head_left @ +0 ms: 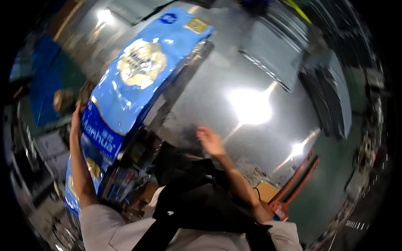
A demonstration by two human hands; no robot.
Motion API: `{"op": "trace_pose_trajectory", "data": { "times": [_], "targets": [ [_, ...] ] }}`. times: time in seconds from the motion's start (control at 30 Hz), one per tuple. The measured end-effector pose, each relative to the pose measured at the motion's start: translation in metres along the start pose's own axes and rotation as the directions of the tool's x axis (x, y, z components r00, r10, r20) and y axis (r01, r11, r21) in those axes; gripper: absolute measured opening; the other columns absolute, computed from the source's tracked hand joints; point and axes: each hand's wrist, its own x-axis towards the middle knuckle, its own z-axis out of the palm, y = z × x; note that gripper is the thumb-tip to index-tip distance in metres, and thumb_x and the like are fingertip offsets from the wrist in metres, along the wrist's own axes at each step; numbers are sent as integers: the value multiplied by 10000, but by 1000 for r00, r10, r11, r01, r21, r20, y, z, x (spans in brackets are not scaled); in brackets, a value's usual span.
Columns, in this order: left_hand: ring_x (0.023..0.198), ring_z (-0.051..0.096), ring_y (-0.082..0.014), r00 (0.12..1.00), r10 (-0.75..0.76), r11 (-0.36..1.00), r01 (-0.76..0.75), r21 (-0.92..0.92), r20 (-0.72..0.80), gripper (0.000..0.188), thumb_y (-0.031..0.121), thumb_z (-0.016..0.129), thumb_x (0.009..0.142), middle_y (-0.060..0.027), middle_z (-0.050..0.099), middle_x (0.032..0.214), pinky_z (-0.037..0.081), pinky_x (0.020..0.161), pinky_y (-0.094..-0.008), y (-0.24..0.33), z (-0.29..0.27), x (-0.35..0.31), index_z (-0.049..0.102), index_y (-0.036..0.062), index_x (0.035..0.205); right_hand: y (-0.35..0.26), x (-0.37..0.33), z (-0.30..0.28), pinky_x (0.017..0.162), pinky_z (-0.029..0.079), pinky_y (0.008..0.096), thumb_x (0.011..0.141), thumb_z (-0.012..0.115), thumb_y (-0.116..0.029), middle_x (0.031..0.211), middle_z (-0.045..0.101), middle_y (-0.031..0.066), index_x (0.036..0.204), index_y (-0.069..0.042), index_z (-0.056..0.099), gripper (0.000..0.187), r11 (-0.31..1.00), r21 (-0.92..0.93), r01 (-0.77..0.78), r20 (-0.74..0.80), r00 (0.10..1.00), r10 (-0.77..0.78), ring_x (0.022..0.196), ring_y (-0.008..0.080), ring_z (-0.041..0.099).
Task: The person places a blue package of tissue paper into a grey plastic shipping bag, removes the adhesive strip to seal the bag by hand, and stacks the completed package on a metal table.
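Note:
A long, glossy blue plastic pack (140, 79) with a gold flower-shaped emblem lies slantwise over the left part of a shiny metal table (201, 88). Its near end reaches past the table's front edge. My left hand (77, 118) grips the pack's left side near that end, its fingertips mostly hidden. Apart from the pack, my right hand (211, 142) hovers near the table's front edge, slightly blurred, its fingers loosely bent and nothing visible in them. Below the near end, another blue pack (73, 184) shows beside my left forearm.
Grey plastic bags (274, 50) lie at the table's far right, and more grey and black bags (328, 96) drape over its right side. An orange-red metal frame (295, 180) and a cardboard box (266, 191) stand at the near right. Blue sheeting (44, 79) hangs at the left.

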Motion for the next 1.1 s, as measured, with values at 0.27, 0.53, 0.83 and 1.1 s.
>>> {"op": "trace_pose_trajectory", "data": {
  "times": [0.27, 0.53, 0.83, 1.1],
  "targets": [
    [769, 598, -177, 837, 26, 993, -86, 86, 546, 389, 350, 444, 856, -85, 606, 893, 501, 685, -291, -12, 219, 67, 561, 18, 1022, 29, 102, 47, 772, 412, 399, 868, 421, -245, 980, 549, 212, 1140, -14, 427, 357, 986, 155, -61, -381, 917, 117, 878, 330, 537],
    [866, 579, -221, 803, -31, 964, 182, -195, 595, 460, 334, 492, 800, -137, 569, 1027, 490, 741, -314, -7, 364, -36, 483, 14, 1131, -60, 61, -118, 987, 280, 354, 707, 661, -366, 1300, 290, 268, 1324, 65, 98, 941, 704, 706, 73, -156, 986, 54, 1195, 309, 334],
    [1158, 361, -284, 754, 147, 906, -363, 219, 640, 627, 330, 522, 801, -175, 387, 1231, 246, 994, -356, -123, 442, -119, 304, -27, 1268, 69, -60, -161, 999, 256, 362, 699, 702, -228, 1321, 283, 202, 1336, 29, 111, 906, 930, 360, 78, -227, 974, 7, 1202, 283, 320],
    [950, 534, -267, 705, 365, 710, -633, 308, 608, 325, 155, 544, 801, -162, 539, 1032, 428, 814, -330, -46, 578, -32, 516, -24, 1071, 57, 90, -344, 1039, 168, 398, 815, 545, -330, 1321, 225, 317, 1268, 151, 195, 747, 985, -171, -19, -831, 540, -134, 1256, 393, 201]
  ]
}}
